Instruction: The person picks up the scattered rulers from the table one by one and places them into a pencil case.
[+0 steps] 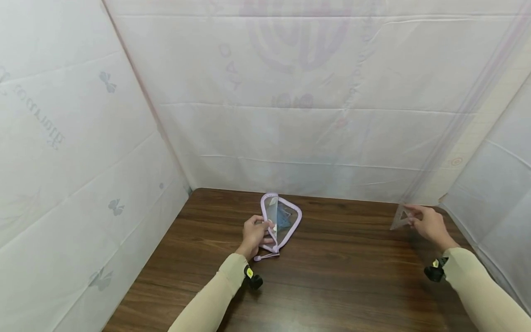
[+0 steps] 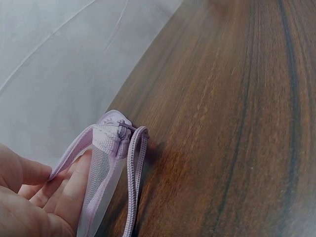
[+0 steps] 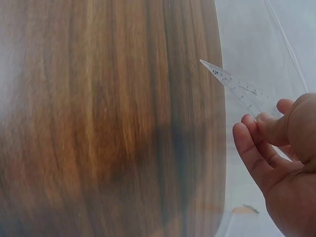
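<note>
A small mesh zipper pouch (image 1: 296,226) with lilac edging is held up over the table by my left hand (image 1: 254,234). Thumb and fingers pinch one side of its opening, and the zipper end with a looped cord (image 2: 134,182) hangs beside them in the left wrist view. Something blue (image 1: 284,217) shows through the pouch; its kind cannot be made out. Far to the right, my right hand (image 1: 429,225) pinches a clear set square (image 3: 242,91) between thumb and fingers. Printed scale marks run along its edge, and its pointed corner faces away from the hand.
Both hands are over a dark brown wooden table (image 1: 332,281) with rounded corners. Pale printed sheets (image 1: 265,129) hang like walls behind it and at both sides. The right hand is close to the table's right back corner.
</note>
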### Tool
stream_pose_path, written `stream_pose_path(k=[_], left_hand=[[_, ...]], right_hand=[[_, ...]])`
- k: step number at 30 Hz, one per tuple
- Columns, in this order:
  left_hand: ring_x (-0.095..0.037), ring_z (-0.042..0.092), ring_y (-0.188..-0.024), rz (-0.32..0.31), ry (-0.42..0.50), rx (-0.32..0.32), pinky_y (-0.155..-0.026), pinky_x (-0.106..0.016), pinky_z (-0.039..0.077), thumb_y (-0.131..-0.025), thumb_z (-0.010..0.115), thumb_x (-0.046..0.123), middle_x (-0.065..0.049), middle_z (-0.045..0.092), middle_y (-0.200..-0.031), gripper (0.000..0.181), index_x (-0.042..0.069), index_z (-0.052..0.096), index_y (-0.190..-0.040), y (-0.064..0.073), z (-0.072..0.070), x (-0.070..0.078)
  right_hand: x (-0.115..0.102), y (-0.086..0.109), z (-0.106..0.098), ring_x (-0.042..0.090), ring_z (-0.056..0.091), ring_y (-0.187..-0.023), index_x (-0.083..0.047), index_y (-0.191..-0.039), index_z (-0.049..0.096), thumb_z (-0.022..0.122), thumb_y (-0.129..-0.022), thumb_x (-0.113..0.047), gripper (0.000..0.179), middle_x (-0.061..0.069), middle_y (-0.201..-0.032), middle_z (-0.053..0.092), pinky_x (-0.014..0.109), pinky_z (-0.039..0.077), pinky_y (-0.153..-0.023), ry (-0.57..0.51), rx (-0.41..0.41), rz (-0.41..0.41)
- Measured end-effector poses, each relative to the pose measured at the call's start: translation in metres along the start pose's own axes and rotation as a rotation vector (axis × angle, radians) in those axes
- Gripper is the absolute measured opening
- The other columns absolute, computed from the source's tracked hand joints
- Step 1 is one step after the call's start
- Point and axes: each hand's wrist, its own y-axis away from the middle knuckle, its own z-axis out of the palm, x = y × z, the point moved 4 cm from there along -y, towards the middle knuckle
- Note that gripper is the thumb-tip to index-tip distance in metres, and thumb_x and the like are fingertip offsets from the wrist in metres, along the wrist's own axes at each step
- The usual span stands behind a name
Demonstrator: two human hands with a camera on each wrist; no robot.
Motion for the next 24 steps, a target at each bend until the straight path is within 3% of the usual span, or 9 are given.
stream_pose_path(k=[18, 24], left_hand=[[-0.036, 0.074, -0.092, -0.009, -0.011, -0.012, -0.064, -0.046, 0.066, -0.099, 0.062, 0.001, -0.028, 0.072, -0.111, 0.021, -0.007, 0.056, -0.116, 0.000, 0.000, 0.001], [-0.033, 0.075, -0.090, -0.010, -0.007, -0.011, -0.062, -0.044, 0.066, -0.099, 0.061, 0.001, -0.027, 0.074, -0.108, 0.017, -0.006, 0.056, -0.114, 0.002, 0.000, 0.002]], right_hand=[[-0.027, -0.012, 0.014, 0.023, 0.068, -0.076, 0.008, -0.141, 0.052, 0.058, -0.097, 0.007, 0.044, 0.031, -0.108, 0.068, 0.025, 0.050, -0.050, -0.044, -0.046, -0.006], [-0.034, -0.017, 0.021, 0.021, 0.067, -0.073, 0.007, -0.141, 0.054, 0.057, -0.097, 0.007, 0.044, 0.028, -0.107, 0.068, 0.025, 0.049, -0.050, -0.046, -0.040, -0.022]])
